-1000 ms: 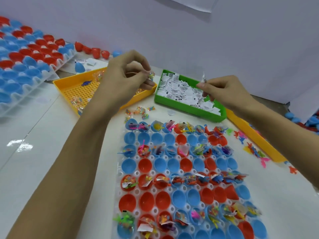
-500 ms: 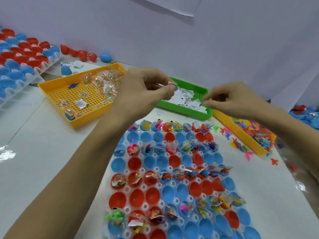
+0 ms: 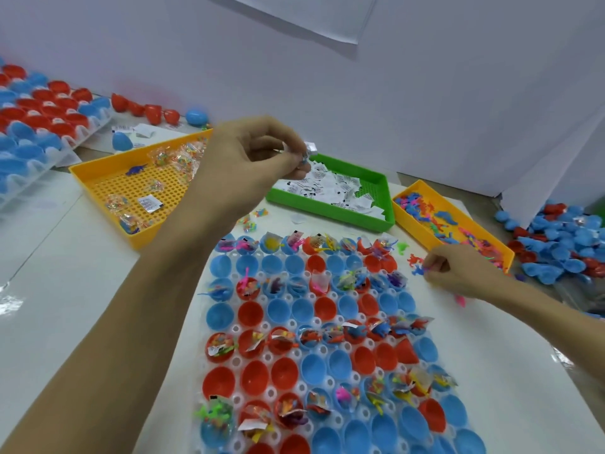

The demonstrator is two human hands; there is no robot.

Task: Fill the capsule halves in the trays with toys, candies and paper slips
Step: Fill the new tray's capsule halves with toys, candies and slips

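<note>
A clear tray [image 3: 314, 326] of red and blue capsule halves lies in front of me; some rows hold toys, candy packets and slips, others are bare. My left hand [image 3: 252, 158] hovers above the tray's far end and pinches a paper slip [image 3: 309, 149] together with a small packet. My right hand [image 3: 458, 267] is low at the tray's right edge, pinching a small blue toy [image 3: 424, 269] among loose toys on the table. Behind stand the orange candy tray [image 3: 108, 178], the green slip tray [image 3: 376, 221] and the orange toy tray [image 3: 409, 214].
A second tray of closed red and blue capsules [image 3: 42, 119] sits far left. Loose capsule halves [image 3: 563, 247] pile up at the far right. A white wall [image 3: 360, 93] rises just behind the trays. A few candies [image 3: 250, 224] lie loose by the tray.
My right hand has dropped from the green slip tray down to the loose toys at the capsule tray's right edge. The left hand stays raised with its slip and packet.
</note>
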